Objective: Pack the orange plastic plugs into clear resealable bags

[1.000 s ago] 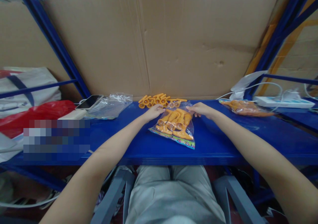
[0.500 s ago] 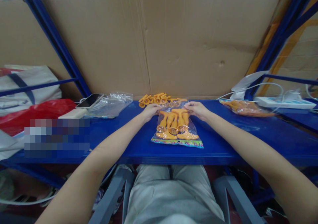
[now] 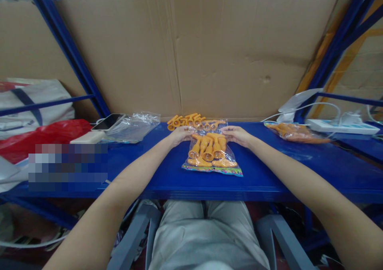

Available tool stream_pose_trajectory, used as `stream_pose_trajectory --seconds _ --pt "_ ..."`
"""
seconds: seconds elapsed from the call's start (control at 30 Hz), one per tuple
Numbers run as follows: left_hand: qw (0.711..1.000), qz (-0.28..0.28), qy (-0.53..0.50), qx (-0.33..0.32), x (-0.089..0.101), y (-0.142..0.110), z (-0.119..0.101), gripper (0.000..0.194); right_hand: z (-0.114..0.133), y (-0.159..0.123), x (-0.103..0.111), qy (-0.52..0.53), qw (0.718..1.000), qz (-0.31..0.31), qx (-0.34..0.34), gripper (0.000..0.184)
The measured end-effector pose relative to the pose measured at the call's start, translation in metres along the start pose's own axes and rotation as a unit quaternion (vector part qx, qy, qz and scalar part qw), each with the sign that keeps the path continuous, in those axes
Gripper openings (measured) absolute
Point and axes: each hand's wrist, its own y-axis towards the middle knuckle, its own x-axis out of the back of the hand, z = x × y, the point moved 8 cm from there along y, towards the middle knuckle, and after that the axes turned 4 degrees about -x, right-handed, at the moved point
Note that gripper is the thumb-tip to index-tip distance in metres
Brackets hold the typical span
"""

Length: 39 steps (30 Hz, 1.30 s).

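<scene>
A clear plastic bag point(image 3: 211, 152) with a colourful printed bottom strip lies flat on the blue shelf point(image 3: 167, 174), filled with several orange plastic pieces. My left hand point(image 3: 179, 135) pinches the bag's top left corner. My right hand point(image 3: 237, 135) pinches its top right corner. Behind the bag, against the cardboard, lies a loose pile of orange pieces point(image 3: 188, 121).
A cardboard sheet point(image 3: 209, 50) backs the shelf. To the left lie a stack of empty clear bags point(image 3: 134, 127), a phone point(image 3: 107, 122), and a red bag point(image 3: 44, 136). At right are a filled bag of orange pieces point(image 3: 295, 131), a white power strip point(image 3: 341, 126) and cables.
The bag was slanted a second ago; both hands turned it square to the shelf edge and pulled its top flat. My hands stay at its top corners.
</scene>
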Motion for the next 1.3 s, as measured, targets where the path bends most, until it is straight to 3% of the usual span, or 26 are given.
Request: stream_pose_trajectory --seconds 0.17,0.47,0.73,0.83,0.97,1.3 --pt "1.000 0.008 0.005 -0.004 0.002 0.003 0.001 0.017 0.002 0.000 -0.001 -0.009 1.000 -0.012 -0.002 0.022" --pt "0.999 -0.002 0.036 -0.014 0.001 0.004 -0.001 0.024 0.002 0.004 -0.001 -0.018 0.999 0.005 0.028 0.019" --pt "0.983 -0.021 0.159 -0.093 -0.002 0.004 -0.016 0.028 0.006 0.008 -0.004 -0.107 0.991 -0.020 0.074 0.020" --pt "0.967 -0.026 0.222 -0.124 -0.002 0.001 -0.023 0.032 0.015 0.006 -0.007 -0.220 0.966 -0.019 0.131 0.019" --pt "0.950 -0.011 0.277 -0.143 -0.005 0.001 -0.026 0.034 0.026 0.001 -0.013 -0.362 0.907 -0.002 0.214 0.018" --pt "0.950 0.019 0.259 -0.174 -0.005 0.010 -0.018 0.034 0.031 0.002 -0.015 -0.467 0.846 -0.001 0.255 0.017"
